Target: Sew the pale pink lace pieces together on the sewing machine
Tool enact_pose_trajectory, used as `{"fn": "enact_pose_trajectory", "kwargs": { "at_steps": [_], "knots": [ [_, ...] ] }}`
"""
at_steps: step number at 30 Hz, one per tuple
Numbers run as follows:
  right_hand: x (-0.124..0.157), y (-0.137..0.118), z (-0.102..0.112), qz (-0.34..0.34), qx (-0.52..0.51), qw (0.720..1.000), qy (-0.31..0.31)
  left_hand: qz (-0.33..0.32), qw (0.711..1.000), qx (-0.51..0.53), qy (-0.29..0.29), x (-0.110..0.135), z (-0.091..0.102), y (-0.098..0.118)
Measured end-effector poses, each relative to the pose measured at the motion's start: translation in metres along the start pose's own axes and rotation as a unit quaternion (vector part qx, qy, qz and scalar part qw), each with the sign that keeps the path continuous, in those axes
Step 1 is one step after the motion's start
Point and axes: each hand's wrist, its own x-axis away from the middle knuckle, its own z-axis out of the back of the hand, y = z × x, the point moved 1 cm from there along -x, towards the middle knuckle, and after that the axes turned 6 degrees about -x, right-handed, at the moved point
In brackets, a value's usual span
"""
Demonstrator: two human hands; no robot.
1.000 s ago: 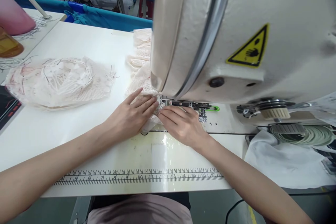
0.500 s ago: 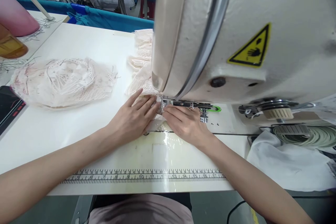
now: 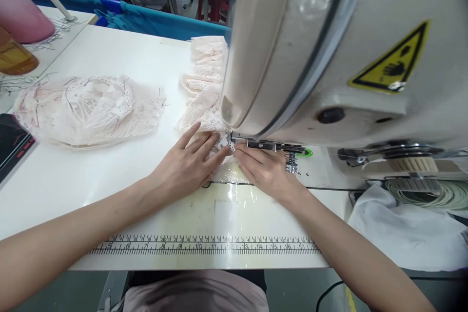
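Pale pink lace fabric (image 3: 204, 102) lies gathered on the table left of the sewing machine (image 3: 252, 53), and its near end runs under the presser foot (image 3: 231, 138). My left hand (image 3: 188, 163) rests flat on that lace, fingers stretched out and thumb reaching toward the foot. On the other side of the foot, my right hand (image 3: 268, 170) has its fingers pressed together at the lace edge, pinching it. The machine's head and a metal attachment (image 3: 266, 145) partly cover those fingertips.
A second heap of lace (image 3: 91, 112) with loose threads lies to the left, beside a black device (image 3: 12, 144). A printed ruler (image 3: 204, 246) runs along the front edge. White cloth (image 3: 405, 229) is at the right. A pink cone (image 3: 24, 9) stands back left.
The view has shifted, so the machine head appears farther right. My left thumb now extends nearer the presser foot, and the lace under it has shifted slightly. Both hands stay beside the foot.
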Motion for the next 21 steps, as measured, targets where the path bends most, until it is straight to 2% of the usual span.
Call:
{"fn": "enact_pose_trajectory", "kwargs": {
  "at_steps": [11, 14, 17, 21],
  "knots": [
    [-0.0043, 0.0027, 0.0034, -0.014, 0.031, 0.999, -0.014, 0.026, 0.999, 0.030, -0.034, -0.0012, -0.0029, -0.0017],
    [-0.0060, 0.0027, 0.0028, -0.012, 0.043, 0.999, -0.004, 0.016, 0.999, 0.028, -0.007, -0.0002, -0.0032, -0.0020],
    [-0.0056, 0.0009, 0.0024, 0.015, 0.080, 0.997, 0.008, -0.045, 0.998, 0.020, 0.038, -0.0003, -0.0007, -0.0015],
    [-0.0039, -0.0035, 0.0029, 0.015, 0.105, 0.994, -0.005, -0.065, 0.996, 0.017, 0.055, -0.0029, 0.0040, -0.0023]
  ]
}}
